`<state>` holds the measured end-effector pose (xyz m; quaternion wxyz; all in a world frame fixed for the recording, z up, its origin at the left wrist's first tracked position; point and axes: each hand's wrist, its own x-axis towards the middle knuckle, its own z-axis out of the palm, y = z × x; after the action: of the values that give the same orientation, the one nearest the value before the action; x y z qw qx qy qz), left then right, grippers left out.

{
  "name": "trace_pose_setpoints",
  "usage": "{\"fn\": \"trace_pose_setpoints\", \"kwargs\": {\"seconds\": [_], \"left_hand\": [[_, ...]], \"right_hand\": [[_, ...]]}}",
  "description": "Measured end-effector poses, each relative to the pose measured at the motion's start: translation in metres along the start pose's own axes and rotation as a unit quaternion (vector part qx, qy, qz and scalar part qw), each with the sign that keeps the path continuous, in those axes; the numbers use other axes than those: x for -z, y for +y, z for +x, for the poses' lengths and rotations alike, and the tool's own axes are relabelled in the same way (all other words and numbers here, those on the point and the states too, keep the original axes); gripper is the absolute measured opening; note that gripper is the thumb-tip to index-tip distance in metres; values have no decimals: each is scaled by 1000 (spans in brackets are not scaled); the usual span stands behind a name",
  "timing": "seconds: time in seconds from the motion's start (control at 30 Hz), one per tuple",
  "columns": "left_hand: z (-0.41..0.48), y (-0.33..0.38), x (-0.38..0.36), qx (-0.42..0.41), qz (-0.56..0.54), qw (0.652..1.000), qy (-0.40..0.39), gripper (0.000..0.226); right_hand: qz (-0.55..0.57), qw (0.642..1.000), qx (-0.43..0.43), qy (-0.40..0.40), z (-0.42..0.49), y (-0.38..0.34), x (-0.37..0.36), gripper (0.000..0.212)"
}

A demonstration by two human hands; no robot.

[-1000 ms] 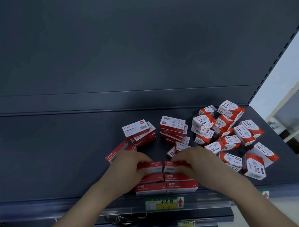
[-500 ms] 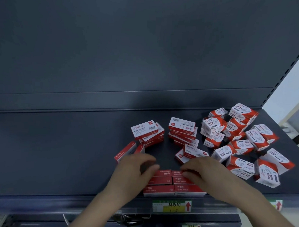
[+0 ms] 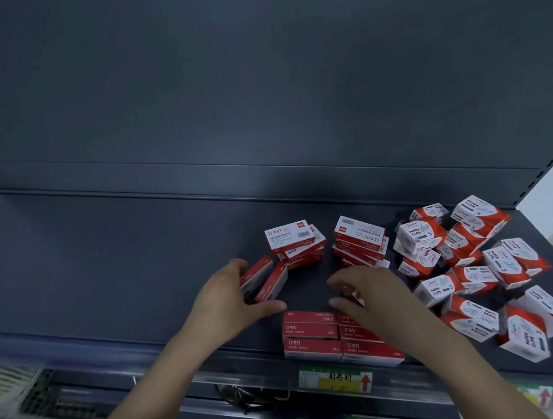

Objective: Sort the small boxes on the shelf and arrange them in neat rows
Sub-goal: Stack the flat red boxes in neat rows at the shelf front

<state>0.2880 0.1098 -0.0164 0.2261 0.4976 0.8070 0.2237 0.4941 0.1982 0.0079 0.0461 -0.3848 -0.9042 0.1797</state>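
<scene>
Flat red staple boxes [image 3: 310, 347] lie in two neat columns at the front edge of the dark shelf [image 3: 108, 265]. Behind them stand two loose stacks of staple boxes [image 3: 294, 241] [image 3: 357, 241]. Left of the columns, two staple boxes [image 3: 265, 280] stand on edge. My left hand [image 3: 230, 299] touches the left one with its fingertips, thumb spread wide toward the columns. My right hand [image 3: 373, 292] curls over a small staple box [image 3: 357, 296] in front of the right stack; most of that box is hidden.
A jumbled pile of red-and-white paper clip boxes [image 3: 475, 281] fills the shelf's right end. A yellow-green price label [image 3: 334, 378] sits on the front rail. The shelf's back panel [image 3: 273, 98] rises behind, and a lower shelf shows below.
Both hands left the front rows. My left hand moved back and left to the two boxes on edge. My right hand moved back onto the loose box below the right stack.
</scene>
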Motion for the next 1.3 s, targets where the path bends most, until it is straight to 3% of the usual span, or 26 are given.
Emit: {"fn": "trace_pose_setpoints", "kwargs": {"seconds": [0.17,0.3,0.4,0.77,1.3], "left_hand": [[3,4,-8,-22,30,999,35,64],[8,-1,-8,-24,28,997,63,33],[8,-8,1,-29,43,997,62,22],[12,33,-3,-166,18,982,-86,28],[32,44,-13,-187,30,951,-243,35]], "right_hand": [[-37,999,7,7,13,-12,-1,35],[-83,991,-91,51,2,7,11,36],[-103,981,-160,41,-12,26,17,46],[-118,978,-159,-60,-7,37,12,44],[-66,980,-172,-75,-1,29,15,65]]}}
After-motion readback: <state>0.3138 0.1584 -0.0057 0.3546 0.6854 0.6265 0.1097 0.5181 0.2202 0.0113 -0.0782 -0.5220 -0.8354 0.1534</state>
